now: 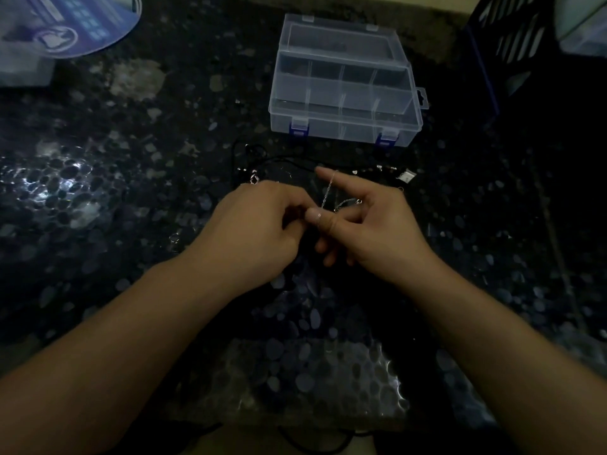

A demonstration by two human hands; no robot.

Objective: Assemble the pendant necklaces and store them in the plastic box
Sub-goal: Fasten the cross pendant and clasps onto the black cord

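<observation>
I had both hands together over the middle of the dark speckled bench (pixel 98 198). My left hand (pixel 262 224) was curled tight, its fingertips drawn in toward the right thumb; I could not tell what, if anything, they pinched. My right hand (pixel 371 224) had its forefinger stretched out toward the far edge and a thin silver chain (pixel 328 192) draped over that finger, hanging down to the thumb, which pressed it against the curled lower fingers. The chain's loose end with a small clasp lay across the same hand.

The clear plastic box (pixel 345 90) stood open near the far edge of the bench, lid leaned back, its dividers showing, well apart from my hands. Between the box and my hands lay black cords (pixel 262 156) and a scatter of small metal findings (pixel 387 169), too small to sort. A blue crate (pixel 512 47) stood at the far right corner, and a round printed card (pixel 82 24) at the far left.
</observation>
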